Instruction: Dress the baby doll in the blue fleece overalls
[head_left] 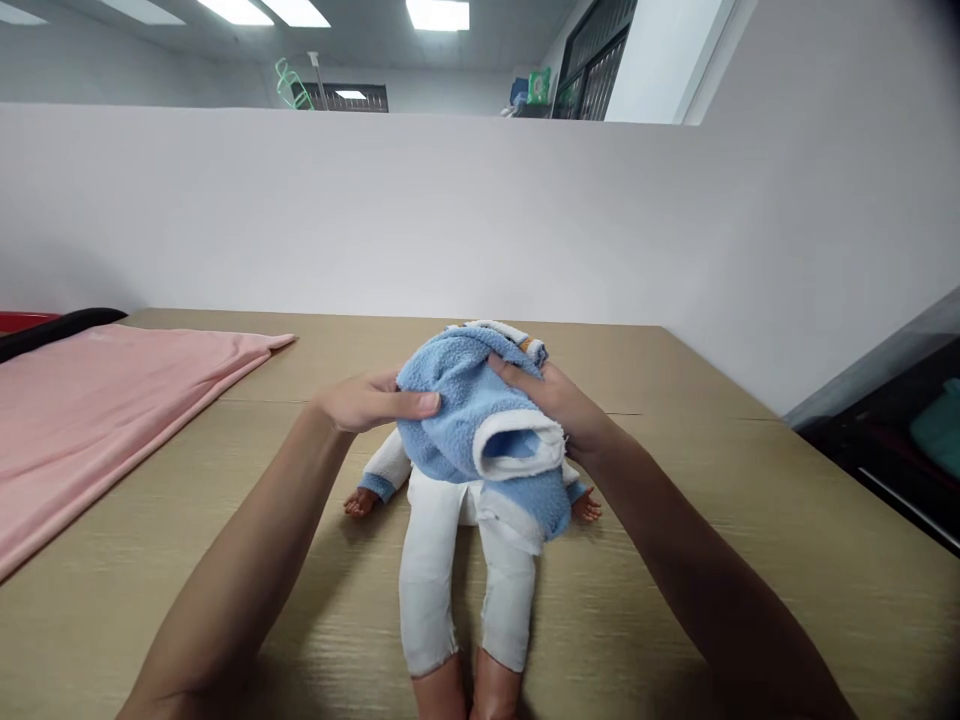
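Note:
A doll (pixel 431 570) lies on the table with its legs toward me, wearing white leggings and a white top with blue cuffs. Over its upper body I hold a fuzzy blue garment with white trim (pixel 450 400), which looks like doll's trousers. One white-edged opening faces me, and a second blue leg hangs onto the doll's thigh. My left hand (pixel 375 398) grips the garment's left side, thumb on top. On the right side, my right hand (pixel 559 400) pinches the cloth, its thumb pressing from above. The doll's head is hidden behind the garment; both its small hands show at the sides.
A pink cloth (pixel 112 410) is spread on the left of the wooden table (pixel 675 560), beside a black curved edge (pixel 67 325). A white partition (pixel 420 210) rises behind the table. At the far right stands a dark container (pixel 870 450) with green cloth.

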